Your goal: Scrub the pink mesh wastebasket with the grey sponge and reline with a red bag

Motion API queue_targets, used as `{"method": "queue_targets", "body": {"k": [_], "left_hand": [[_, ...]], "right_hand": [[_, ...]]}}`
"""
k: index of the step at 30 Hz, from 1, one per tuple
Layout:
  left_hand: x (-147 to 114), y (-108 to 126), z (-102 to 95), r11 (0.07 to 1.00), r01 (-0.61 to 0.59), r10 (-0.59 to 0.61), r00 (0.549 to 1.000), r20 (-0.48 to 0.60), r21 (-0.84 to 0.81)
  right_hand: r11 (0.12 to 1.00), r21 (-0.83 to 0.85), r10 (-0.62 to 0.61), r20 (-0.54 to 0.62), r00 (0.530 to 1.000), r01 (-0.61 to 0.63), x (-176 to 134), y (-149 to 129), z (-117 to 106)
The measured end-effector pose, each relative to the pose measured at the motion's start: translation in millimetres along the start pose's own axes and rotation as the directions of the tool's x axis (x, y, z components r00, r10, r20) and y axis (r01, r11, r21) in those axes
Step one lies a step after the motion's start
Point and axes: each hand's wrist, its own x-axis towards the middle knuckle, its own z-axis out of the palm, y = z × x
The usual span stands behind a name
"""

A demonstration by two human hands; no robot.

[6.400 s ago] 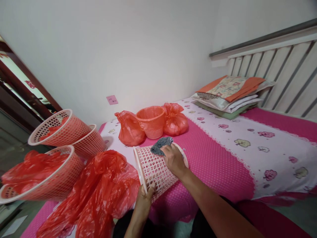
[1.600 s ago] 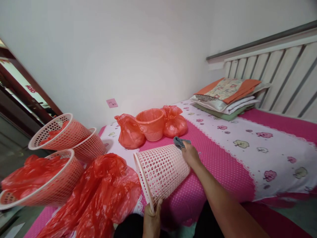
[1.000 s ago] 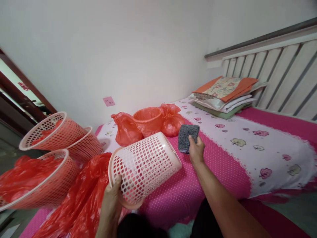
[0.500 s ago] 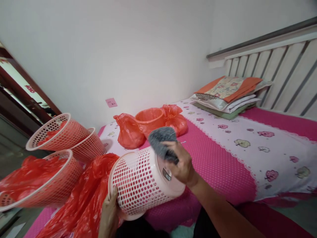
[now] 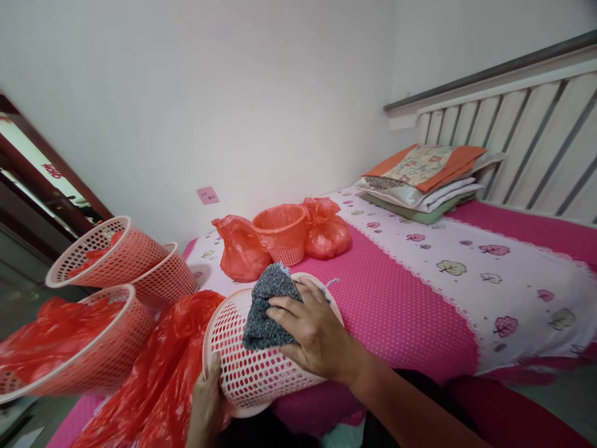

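Note:
A pale pink perforated plastic basket lies on its side in front of me, its base turned to the right. My left hand grips the basket's rim at the lower left, thumb on the outside. With my right hand I press a dark grey cloth against the upper side wall near the base; the fingers lie over the cloth and hold it. Part of the basket's wall is hidden under cloth and hand. A crumpled heap of red plastic bags lies just left of the basket.
At the left stand several pink baskets with red bags inside. Further back, a bag-lined basket sits between two knotted red bags. Folded bedding lies at the back right of the bed, before a white headboard.
My right hand has moved the cloth from the edge of the basket's base left and down onto its side wall. The left hand stays on the rim.

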Motion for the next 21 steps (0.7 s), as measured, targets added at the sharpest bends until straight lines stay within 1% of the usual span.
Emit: {"method": "queue_targets", "body": {"k": [3, 5, 10, 14, 16, 18, 21], "left_hand": [[4.9, -3.6, -2.9, 0.999, -0.023, 0.024, 0.999, -0.02, 0.04], [7.8, -7.3, -5.0, 0.999, -0.008, 0.01, 0.999, -0.042, 0.03], [8.4, -15.5, -4.9, 0.993, 0.046, -0.048, 0.999, -0.015, -0.109], [7.5, -19.9, -3.4, 0.982, 0.074, -0.072, 0.997, 0.022, -0.172], [8.0, -21.6, -3.3, 0.976, 0.1, -0.092, 0.995, 0.046, -0.193], [8.5, -22.6, -3.2, 0.967, 0.116, -0.104, 0.993, 0.063, -0.225], [7.7, -21.8, -1.8, 0.949, 0.096, -0.081, 0.995, 0.063, -0.301]], "right_hand": [[0.999, -0.008, 0.053, -0.014, 0.999, -0.053, 1.2, 1.7, 1.0], [0.996, -0.004, 0.095, -0.02, 0.995, -0.095, 1.4, 3.0, 2.8], [0.981, -0.01, 0.195, -0.032, 0.98, -0.195, 0.7, 9.7, 4.6], [0.963, 0.011, 0.269, -0.059, 0.961, -0.269, -0.1, 23.3, 5.6], [0.949, 0.025, 0.315, -0.083, 0.946, -0.314, -2.0, 35.7, 9.2], [0.924, 0.047, 0.383, -0.094, 0.919, -0.38, -5.9, 51.4, 15.2], [0.856, 0.178, 0.499, -0.033, 0.866, -0.486, -14.6, 75.5, 26.6]]}}
